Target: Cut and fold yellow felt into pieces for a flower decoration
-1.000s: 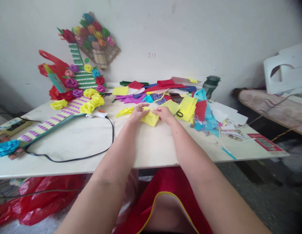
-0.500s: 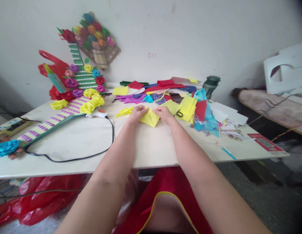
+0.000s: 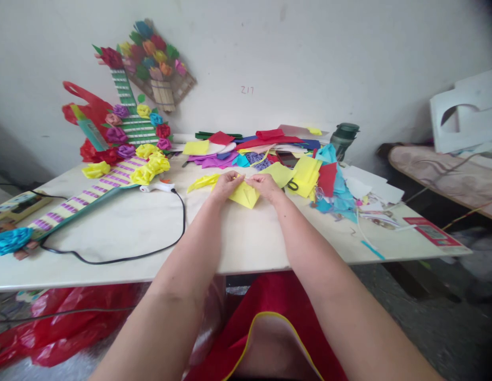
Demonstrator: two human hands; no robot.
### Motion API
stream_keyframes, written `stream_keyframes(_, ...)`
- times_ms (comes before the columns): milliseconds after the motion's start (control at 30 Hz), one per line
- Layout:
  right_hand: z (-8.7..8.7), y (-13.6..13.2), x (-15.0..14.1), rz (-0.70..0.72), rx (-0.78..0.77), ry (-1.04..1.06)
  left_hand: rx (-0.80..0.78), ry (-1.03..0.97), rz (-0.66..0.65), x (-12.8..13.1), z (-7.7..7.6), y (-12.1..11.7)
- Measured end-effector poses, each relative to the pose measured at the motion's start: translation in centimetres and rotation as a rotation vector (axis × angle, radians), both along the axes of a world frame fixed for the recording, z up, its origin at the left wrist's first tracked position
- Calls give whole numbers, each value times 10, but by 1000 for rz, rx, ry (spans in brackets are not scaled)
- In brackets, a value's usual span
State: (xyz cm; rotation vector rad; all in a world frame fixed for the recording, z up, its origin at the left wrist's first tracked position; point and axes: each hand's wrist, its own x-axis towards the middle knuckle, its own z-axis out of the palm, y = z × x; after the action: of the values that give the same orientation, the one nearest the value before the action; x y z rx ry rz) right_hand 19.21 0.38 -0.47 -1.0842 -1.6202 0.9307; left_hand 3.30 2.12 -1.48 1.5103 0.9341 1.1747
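Observation:
Over the table's middle, a small creased piece of yellow paper (image 3: 245,196) is pinched between my two hands. My left hand (image 3: 227,186) is closed on its left edge, thumb and fingers pressed together. From the other side, my right hand (image 3: 265,186) grips the upper right edge, its fingertips close to those of the left. The paper's lower corner points toward me, and the fingers hide its top. Left of the left hand lies a crumpled yellow strip (image 3: 200,182). Yellow sheets (image 3: 305,174) lie right of the right hand, with a dark loop, perhaps a scissors handle (image 3: 292,186), on them.
A white glue gun (image 3: 158,187) with a black cord (image 3: 111,261) lies to the left. Beyond it stands a guitar-shaped craft (image 3: 140,129) with paper flowers. Coloured paper (image 3: 218,159) is piled along the wall. A dark bottle (image 3: 343,140) stands behind blue scraps (image 3: 339,190).
My fingertips have drawn slightly closer together at the paper's top edge, the right hand shifting a little left. Everything else looks unmoved.

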Motion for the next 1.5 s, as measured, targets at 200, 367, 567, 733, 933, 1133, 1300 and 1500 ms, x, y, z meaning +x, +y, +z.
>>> stream_keyframes(200, -2, 1, 0, -3, -12, -28, 74, 82, 78, 2, -3, 5)
stream_keyframes(367, -4, 1, 3, 52, -22, -10, 81, 93, 93, 3, -3, 4)
stream_keyframes(567, -6, 4, 7, 90, -143, -4, 85, 103, 122, 4, -2, 3)
stream_keyframes(733, -8, 7, 6, 29, -204, -2, 92, 98, 147, 5, 0, 1)
stream_keyframes(933, -5, 5, 5, -9, -188, -22, 125, 189, 189, 3, 0, 2)
stream_keyframes(1133, -7, 7, 5, -21, -197, -42, 147, 232, 228, 2, -3, 6)
stream_keyframes(1300, -6, 5, 5, 27, -172, 21, 134, 193, 222, 1, -3, 4)
stream_keyframes(1500, -5, 3, 9, 79, -220, 123, 129, 165, 213, 1, -2, 3)
